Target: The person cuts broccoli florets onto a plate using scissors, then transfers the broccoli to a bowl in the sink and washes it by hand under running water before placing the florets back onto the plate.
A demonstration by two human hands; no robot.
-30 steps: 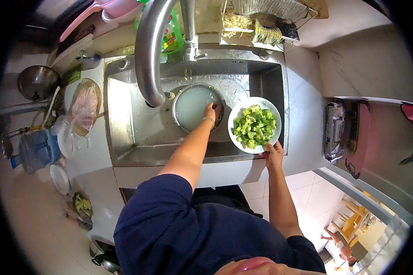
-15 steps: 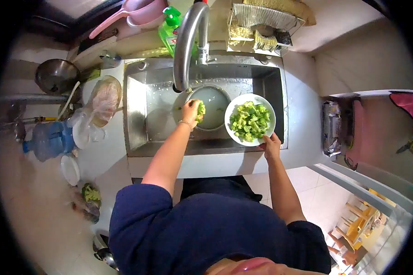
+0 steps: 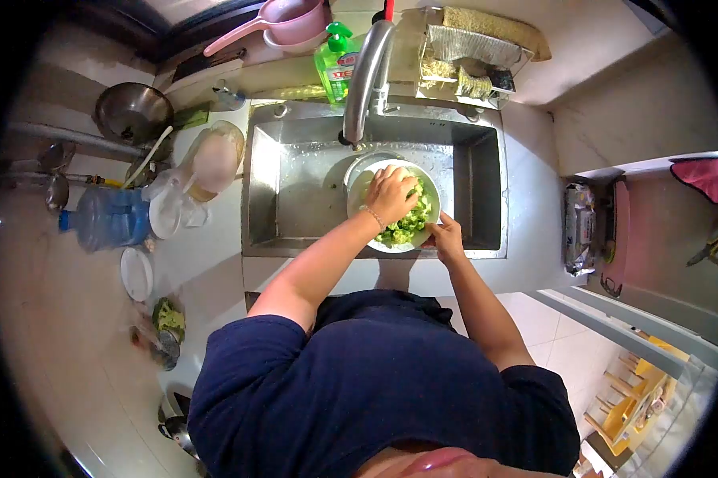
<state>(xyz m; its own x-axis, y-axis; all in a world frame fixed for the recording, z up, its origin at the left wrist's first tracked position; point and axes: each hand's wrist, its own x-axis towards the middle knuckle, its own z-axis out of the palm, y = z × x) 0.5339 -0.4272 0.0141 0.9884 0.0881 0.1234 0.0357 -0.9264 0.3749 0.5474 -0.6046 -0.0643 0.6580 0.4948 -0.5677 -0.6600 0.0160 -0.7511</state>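
Observation:
A white bowl (image 3: 433, 185) of cut broccoli (image 3: 403, 229) is held over the front of the steel sink (image 3: 299, 191). My right hand (image 3: 446, 237) grips its lower right rim. On top of the broccoli lies my left hand (image 3: 391, 195), fingers somewhat apart and reaching across the bowl; what is under the palm is hidden. Behind and left of the bowl, a round metal basin (image 3: 352, 170) shows only in part, mostly covered by the bowl and my left hand.
The faucet (image 3: 363, 84) arches over the sink's back, beside a green soap bottle (image 3: 336, 68). A wire rack (image 3: 470, 68) stands behind. On the left are a metal bowl (image 3: 133, 113), a blue water jug (image 3: 112, 219), a white plate (image 3: 136, 274) and more broccoli (image 3: 168, 316).
My left hand has moved from the basin, where it held broccoli, onto the bowl. The bowl has come left over the basin with my right hand. The view has shifted too.

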